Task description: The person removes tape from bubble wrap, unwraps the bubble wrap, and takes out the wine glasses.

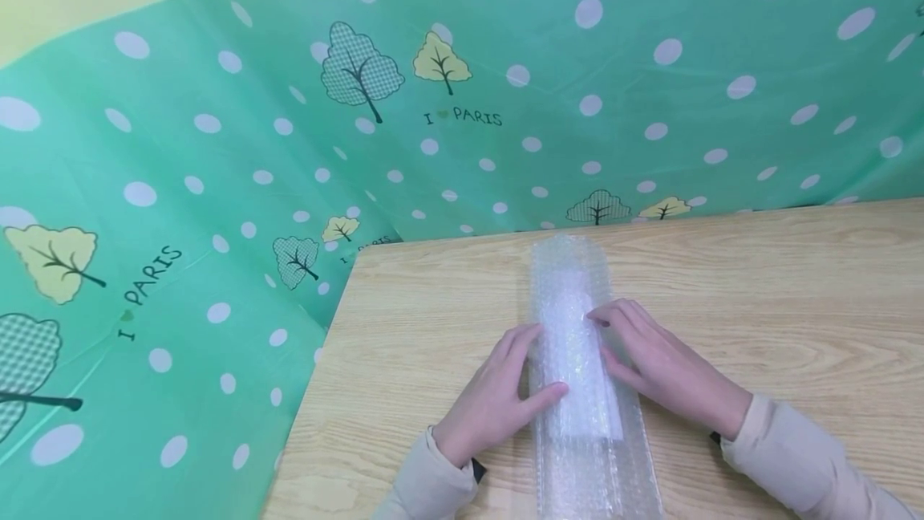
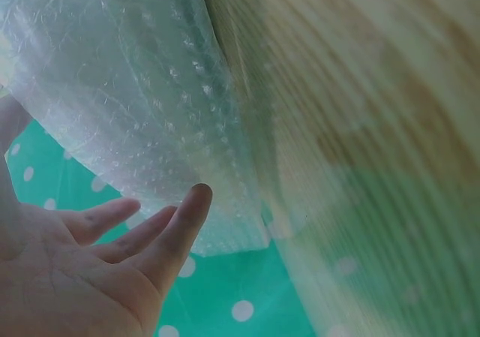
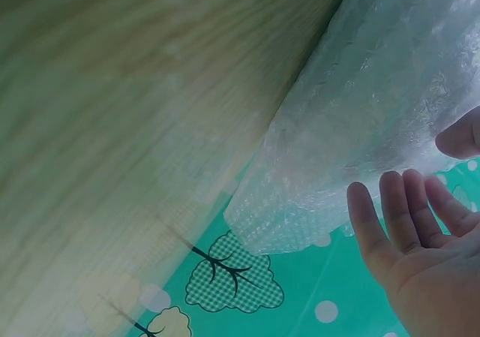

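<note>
pale puffy sleeves (image 1: 794,452) flank long clear bubble wrap (image 1: 583,363) on a light wood-grain table (image 1: 411,319); left hand (image 1: 496,396) and right hand (image 1: 664,363), thumbs spread from fingers, touch the wrap

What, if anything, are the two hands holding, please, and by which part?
Nothing seems gripped: the left hand and right hand are at opposite long sides of the bubble wrap.

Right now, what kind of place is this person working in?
Probably an indoor work corner, maybe for wrapping things. You can see a wood-grained table, a green hanging with dots and trees behind it, and bubble wrap lying on the table.
</note>
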`<state>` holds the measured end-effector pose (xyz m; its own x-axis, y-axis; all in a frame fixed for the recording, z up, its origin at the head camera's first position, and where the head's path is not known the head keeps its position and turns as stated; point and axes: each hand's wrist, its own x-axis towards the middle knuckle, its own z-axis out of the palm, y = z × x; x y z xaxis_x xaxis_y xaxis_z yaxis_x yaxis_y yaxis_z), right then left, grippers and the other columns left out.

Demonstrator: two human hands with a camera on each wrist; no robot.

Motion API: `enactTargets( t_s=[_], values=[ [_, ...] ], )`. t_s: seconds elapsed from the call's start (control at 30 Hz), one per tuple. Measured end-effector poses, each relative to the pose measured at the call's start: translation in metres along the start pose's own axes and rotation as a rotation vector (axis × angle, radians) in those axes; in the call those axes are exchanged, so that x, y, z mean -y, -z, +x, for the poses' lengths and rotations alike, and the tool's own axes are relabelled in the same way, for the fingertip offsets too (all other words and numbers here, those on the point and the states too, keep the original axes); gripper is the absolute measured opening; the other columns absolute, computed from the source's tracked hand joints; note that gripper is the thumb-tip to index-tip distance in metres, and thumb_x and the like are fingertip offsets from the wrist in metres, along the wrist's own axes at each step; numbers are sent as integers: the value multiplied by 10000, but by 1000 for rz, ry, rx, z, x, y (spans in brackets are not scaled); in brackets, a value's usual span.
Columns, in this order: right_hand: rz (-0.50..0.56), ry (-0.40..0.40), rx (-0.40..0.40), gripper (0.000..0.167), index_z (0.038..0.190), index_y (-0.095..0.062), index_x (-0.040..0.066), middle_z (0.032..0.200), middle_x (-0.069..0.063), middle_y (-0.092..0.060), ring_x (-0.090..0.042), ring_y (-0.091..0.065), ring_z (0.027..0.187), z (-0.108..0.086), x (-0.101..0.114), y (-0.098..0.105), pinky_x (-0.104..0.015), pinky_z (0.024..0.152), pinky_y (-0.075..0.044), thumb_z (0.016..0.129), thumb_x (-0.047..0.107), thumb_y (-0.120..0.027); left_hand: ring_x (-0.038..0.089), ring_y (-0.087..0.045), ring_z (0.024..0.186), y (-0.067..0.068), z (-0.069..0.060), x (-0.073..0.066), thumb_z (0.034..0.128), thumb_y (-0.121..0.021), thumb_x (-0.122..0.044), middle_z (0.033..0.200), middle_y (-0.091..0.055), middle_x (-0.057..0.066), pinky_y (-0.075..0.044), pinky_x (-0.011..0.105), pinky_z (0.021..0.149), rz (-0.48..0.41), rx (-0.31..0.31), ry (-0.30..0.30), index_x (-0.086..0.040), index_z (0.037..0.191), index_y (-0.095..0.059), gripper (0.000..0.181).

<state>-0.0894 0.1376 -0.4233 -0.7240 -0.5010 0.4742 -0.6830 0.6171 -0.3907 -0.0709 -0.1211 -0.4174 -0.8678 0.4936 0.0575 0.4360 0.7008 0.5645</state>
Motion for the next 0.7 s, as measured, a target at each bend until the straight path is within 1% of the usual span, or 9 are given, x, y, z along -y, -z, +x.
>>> enactTargets(
  t_s=[0.2,0.47,0.6,0.7],
  values=[
    [-8,9,1,441,1282,-535,9,1218,-32,-567,-139,-541,1131,0,0,0,-289,970,-514,867,84,-665,144,-363,1427,1,0,0,942,-444,-692,1560,-338,-47,-380,405,1157,10,3,12,-232,1561,-260,793],
    [-6,-17,5,508,1337,-512,16,1278,-44,-543,-154,-539,1156,0,0,2,-332,964,-532,864,94,-682,146,-370,1423,4,0,-1,935,-447,-701,1559,-337,-53,-396,409,1146,35,1,7,-238,1554,-275,792],
    [0,-19,10,568,1384,-481,23,1342,-65,-527,-188,-534,1215,-1,-1,1,-366,1004,-516,864,107,-693,154,-364,1430,5,0,0,934,-450,-701,1567,-330,-48,-391,413,1149,41,4,3,-234,1553,-278,795],
    [5,-12,11,579,1394,-474,27,1355,-67,-532,-194,-527,1236,-1,-1,1,-373,1028,-496,865,109,-693,158,-360,1434,6,0,1,934,-453,-699,1572,-327,-38,-386,413,1152,44,6,-5,-229,1554,-276,798]
  ],
)
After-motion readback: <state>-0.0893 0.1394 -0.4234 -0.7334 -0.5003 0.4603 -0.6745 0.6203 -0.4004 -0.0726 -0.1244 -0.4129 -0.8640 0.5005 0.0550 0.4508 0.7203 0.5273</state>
